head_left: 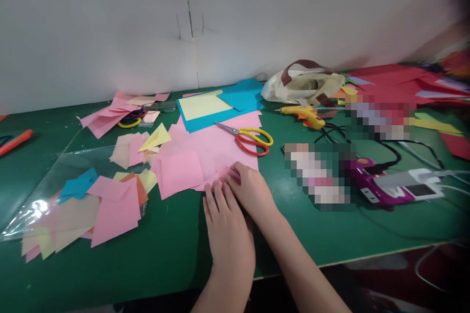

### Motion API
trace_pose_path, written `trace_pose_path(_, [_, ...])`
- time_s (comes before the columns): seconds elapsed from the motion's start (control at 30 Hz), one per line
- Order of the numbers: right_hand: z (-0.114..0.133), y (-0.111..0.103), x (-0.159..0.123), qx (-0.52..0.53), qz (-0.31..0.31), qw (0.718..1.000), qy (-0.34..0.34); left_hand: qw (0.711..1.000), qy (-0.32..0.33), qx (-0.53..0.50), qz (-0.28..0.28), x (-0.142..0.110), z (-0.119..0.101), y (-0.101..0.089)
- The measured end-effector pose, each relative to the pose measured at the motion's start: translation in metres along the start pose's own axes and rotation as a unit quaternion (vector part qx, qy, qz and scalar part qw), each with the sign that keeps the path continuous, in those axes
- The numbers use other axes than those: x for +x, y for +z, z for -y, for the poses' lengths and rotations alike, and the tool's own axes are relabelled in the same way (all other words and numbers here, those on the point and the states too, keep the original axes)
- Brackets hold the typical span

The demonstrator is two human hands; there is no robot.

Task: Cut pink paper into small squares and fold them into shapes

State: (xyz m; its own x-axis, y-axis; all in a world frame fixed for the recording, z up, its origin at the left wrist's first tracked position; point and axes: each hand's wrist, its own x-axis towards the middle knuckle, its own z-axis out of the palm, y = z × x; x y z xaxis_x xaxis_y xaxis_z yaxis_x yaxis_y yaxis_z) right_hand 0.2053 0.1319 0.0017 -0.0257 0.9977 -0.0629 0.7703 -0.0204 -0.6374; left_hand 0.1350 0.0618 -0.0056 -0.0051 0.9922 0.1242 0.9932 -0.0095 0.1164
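Observation:
My left hand lies over the near edge of a small piece of pink paper, its fingers bent onto it and its thumb hidden. Close against it, my right hand pinches the same paper, with thumb and index finger at a raised fold. Beneath is a larger pink sheet. A square stack of pink paper sits just left of my fingers. Scissors with red and yellow handles rest beyond my right hand, blades pointing to the back left.
Left are paper scraps and a clear plastic sleeve. Blue sheets lie behind. To the right are a yellow glue gun, a cloth bag, a purple power strip with cables and red paper.

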Motion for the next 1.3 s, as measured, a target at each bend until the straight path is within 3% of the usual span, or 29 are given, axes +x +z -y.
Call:
trace_pose_path(0.43, [0.0,0.01,-0.005,0.111,-0.058,0.991,0.043,0.993,-0.047,0.093,0.06,-0.007,-0.008,0.001])
trace_pose_path(0.9, [0.003,0.009,-0.003,0.033,-0.068,0.995,0.058,0.994,-0.047,0.073,0.064,-0.007,-0.004,-0.011])
trace_pose_path(1.3, [0.007,0.011,-0.005,0.035,-0.069,0.994,0.074,0.991,-0.031,0.108,0.077,-0.006,-0.001,-0.012])
